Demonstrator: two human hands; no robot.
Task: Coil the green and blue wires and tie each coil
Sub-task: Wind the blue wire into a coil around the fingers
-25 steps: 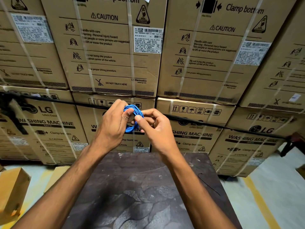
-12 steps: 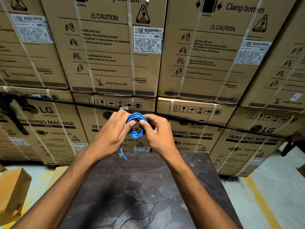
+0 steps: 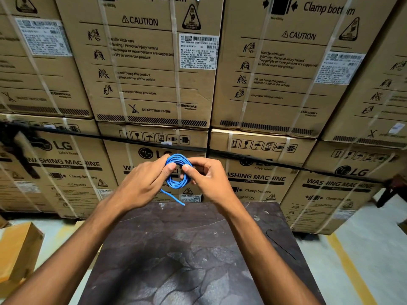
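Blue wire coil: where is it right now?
Head view, centre: the blue wire coil is held in the air between the left hand and right hand, above the far edge of the dark table, its loose tail hanging down.

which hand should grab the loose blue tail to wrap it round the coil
Probably the left. The loose tail hangs from the lower left of the blue coil, just below the left hand. The right hand pinches the coil's right side and can keep steadying it.
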